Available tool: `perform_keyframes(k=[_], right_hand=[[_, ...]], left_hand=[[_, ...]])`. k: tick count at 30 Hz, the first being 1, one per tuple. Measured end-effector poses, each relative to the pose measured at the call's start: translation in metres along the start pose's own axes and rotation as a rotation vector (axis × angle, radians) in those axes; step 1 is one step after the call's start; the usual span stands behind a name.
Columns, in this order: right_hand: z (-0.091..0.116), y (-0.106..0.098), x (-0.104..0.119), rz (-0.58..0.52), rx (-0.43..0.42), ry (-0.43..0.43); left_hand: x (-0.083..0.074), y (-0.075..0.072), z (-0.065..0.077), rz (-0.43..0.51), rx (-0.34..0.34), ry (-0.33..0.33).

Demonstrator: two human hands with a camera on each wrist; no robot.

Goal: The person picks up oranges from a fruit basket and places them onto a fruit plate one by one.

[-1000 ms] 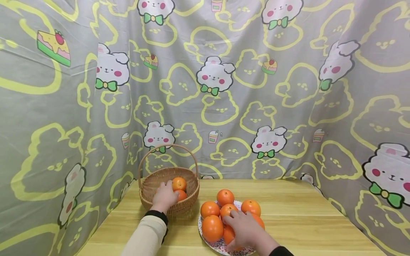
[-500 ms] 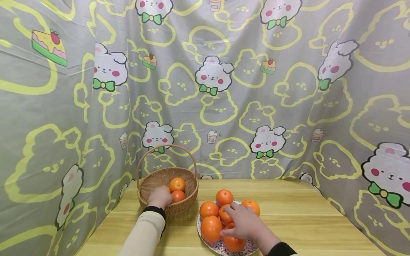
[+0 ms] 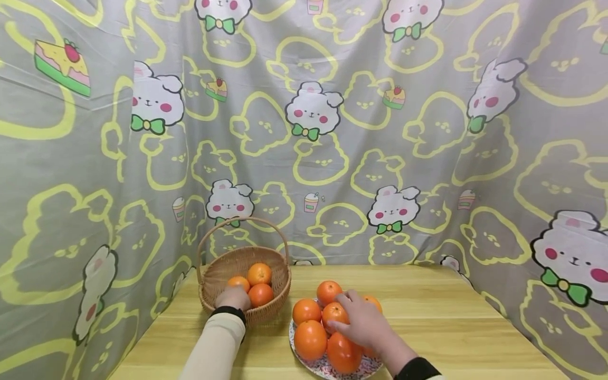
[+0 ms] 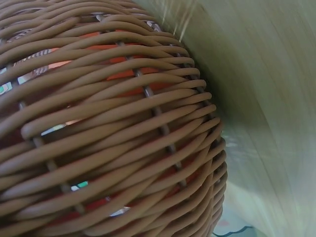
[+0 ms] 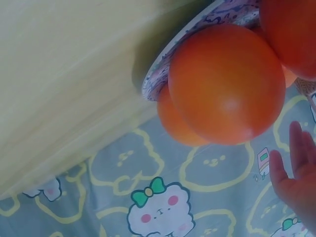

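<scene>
My left hand [image 3: 234, 298] reaches into a wicker basket [image 3: 277, 303], low at its near side. Its fingers are hidden from view, so whether they hold anything cannot be told. Several oranges [image 3: 259, 274] lie in the basket; one orange [image 3: 238, 284] is just beyond the hand. In the left wrist view, woven basket wall [image 4: 108, 123] fills most of the picture, orange showing through gaps. My right hand [image 3: 363, 324] hovers over a patterned plate [image 3: 304, 361] piled with oranges [image 3: 310, 340]. In the right wrist view its fingers [image 5: 296, 148] are loosely extended, apart from the large orange [image 5: 227, 84].
Both the basket and plate stand on a light wooden table [image 3: 451, 327], basket at the left, plate nearer the middle. The tall basket handle [image 3: 247, 218] arches above its opening. A grey patterned cloth [image 3: 266, 174] encloses the back and sides.
My left hand has moved lower toward the basket's near left, uncovering an orange. My right hand has lifted slightly up and away, showing more of the front orange on the plate.
</scene>
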State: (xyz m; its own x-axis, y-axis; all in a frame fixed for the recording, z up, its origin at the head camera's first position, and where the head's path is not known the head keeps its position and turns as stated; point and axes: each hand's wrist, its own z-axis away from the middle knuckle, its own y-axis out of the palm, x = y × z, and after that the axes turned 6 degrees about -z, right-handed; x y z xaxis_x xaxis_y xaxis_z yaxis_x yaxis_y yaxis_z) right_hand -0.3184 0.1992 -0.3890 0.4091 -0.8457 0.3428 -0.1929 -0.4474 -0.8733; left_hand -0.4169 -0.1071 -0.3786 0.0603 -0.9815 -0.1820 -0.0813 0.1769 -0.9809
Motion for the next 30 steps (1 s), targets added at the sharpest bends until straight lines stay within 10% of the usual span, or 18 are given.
perform_keyframes(k=[7,24,30], right_hand=[[-0.005,-0.007,0.000,0.051,-0.181,0.106],[-0.007,-0.013,-0.005,-0.035,-0.232,0.235],[-0.009,-0.014,-0.003,-0.066,-0.237,0.232]], left_hand=[[0.001,-0.002,0.000,-0.013,0.008,-0.005],[0.007,-0.004,-0.016,0.162,-0.049,0.209],[0.001,-0.010,-0.013,0.268,-0.047,0.134]])
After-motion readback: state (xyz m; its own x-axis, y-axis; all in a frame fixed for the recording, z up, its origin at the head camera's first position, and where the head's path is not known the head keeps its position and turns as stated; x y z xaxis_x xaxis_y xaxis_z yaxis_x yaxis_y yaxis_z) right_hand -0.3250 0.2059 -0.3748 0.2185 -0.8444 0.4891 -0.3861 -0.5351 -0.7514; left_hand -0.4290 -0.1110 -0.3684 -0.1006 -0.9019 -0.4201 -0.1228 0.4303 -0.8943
